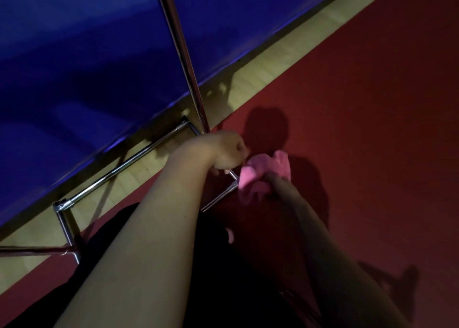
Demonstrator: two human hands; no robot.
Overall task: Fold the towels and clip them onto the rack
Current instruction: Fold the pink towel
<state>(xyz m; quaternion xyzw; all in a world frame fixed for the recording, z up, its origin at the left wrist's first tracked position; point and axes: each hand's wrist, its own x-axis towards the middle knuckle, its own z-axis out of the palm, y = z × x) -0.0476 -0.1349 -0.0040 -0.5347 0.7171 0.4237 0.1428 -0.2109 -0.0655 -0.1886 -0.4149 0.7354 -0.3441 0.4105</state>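
A bunched pink towel point(263, 172) hangs low over the red floor, just right of the rack's base. My right hand point(274, 180) grips it from below, the hand dark and partly hidden by the cloth. My left hand point(227, 151) is curled shut at the towel's left edge, fingers turned down; whether it pinches the cloth I cannot tell. The chrome rack point(183, 54) rises as an upright pole from a rectangular tube base point(116, 171) on the floor. No clips are visible.
A blue padded wall point(87, 54) runs along the left, with a strip of light wooden floor point(285, 54) below it. Red floor matting point(372, 129) fills the right. My dark clothing point(218, 265) sits between my forearms. The scene is dim.
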